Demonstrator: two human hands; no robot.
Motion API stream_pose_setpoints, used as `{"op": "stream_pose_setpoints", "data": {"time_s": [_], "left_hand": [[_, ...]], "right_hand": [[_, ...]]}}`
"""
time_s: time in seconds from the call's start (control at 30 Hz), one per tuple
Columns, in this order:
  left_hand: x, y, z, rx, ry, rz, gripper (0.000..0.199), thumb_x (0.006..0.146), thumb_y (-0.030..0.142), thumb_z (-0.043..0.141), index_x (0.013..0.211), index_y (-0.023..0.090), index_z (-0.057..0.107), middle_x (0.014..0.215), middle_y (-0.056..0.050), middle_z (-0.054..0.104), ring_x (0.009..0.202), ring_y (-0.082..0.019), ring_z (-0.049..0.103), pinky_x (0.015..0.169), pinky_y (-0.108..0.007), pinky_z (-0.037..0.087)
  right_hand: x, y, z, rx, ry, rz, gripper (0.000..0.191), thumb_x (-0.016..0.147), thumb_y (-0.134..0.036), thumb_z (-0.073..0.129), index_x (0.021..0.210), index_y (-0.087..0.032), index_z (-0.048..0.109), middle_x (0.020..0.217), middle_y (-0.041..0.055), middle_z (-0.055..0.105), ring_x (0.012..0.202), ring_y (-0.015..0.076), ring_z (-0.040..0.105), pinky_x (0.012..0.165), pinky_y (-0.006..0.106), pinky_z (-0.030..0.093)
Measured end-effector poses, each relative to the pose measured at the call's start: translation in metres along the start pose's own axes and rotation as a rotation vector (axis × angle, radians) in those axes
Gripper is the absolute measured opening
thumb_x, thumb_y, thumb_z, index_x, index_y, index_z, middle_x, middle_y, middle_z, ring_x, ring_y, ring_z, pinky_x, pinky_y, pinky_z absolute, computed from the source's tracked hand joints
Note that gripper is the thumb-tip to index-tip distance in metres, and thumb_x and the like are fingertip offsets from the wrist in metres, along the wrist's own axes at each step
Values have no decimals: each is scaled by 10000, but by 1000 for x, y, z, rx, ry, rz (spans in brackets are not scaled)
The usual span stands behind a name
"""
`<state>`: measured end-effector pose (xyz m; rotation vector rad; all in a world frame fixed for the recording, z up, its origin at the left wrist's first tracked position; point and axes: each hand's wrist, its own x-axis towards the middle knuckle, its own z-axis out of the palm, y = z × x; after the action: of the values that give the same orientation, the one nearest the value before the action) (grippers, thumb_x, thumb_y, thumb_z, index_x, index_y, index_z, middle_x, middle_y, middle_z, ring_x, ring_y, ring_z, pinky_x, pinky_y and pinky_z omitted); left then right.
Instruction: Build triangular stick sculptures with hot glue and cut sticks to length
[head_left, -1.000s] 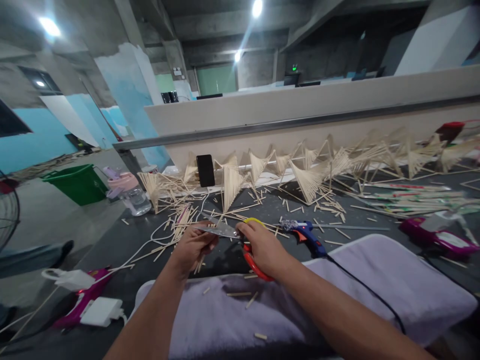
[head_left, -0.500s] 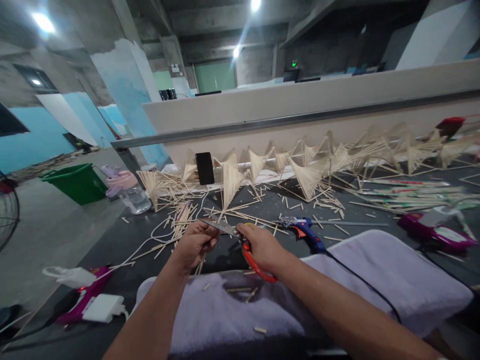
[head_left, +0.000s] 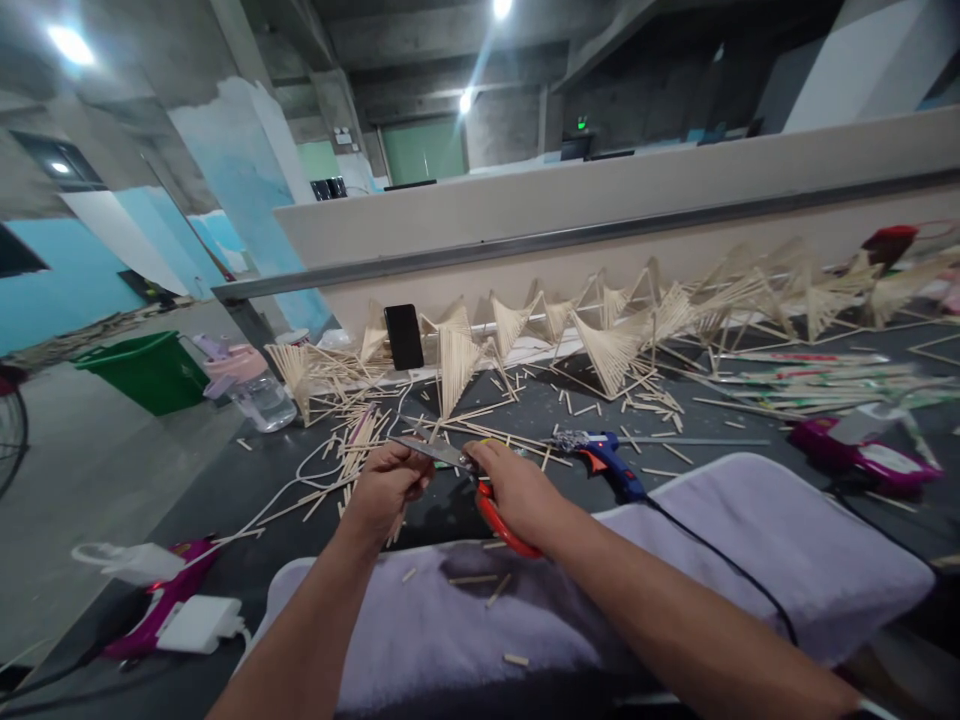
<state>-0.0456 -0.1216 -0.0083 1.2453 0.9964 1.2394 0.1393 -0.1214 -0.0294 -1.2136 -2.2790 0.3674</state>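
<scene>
In the head view, my right hand [head_left: 517, 490] is closed around the red-handled scissors [head_left: 499, 520]. Their metal blades point left, spread a little apart, and reach over the fingers of my left hand [head_left: 386, 495]. That hand is pinched, and thin wooden sticks [head_left: 395, 527] show just below its fingers; the fingertips hide most of what it grips. Beyond both hands stands a twisted fan-shaped stick model [head_left: 456, 365]. Right of the scissors lies a blue glue gun [head_left: 611, 465] with an orange trigger. Short stick pieces [head_left: 474, 580] lie on the lilac cloth [head_left: 420, 640] beneath my forearms.
More stick models [head_left: 607, 350] line the low partition [head_left: 600, 190]. A black phone [head_left: 404, 337] leans upright among them. A water bottle [head_left: 259, 390], loose sticks, white cables and purple power strips [head_left: 161, 605] lie around the dark table. A green bin [head_left: 150, 375] stands on the floor at left.
The whole view has shifted slightly left. Both hands keep nearly the same pose, with the scissor blades still beside my left fingers and slightly more spread.
</scene>
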Motion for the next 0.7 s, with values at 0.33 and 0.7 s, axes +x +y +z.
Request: {"op": "stream_pose_setpoints", "data": {"time_s": [0.33,0.7], "left_hand": [[-6,-4,5,15,75,156,269,696,242,617,506,158,446,473,38,385,450,-64,322,436,-202,246],[-1,4,-4,60,-49,107,289,646,360,668,537,134,525,462,29,392,421,-52,305,402,-197,186]], "right_hand": [[-3,-1,-7,161,-30,-93,438,658,-102,481,1086,-196,485,975,52,578,865,172,519,753,262,380],[-1,3,-9,177,4,-125,497,633,-96,494,1121,-195,500,1048,62,570,929,183,516,791,278,384]]}}
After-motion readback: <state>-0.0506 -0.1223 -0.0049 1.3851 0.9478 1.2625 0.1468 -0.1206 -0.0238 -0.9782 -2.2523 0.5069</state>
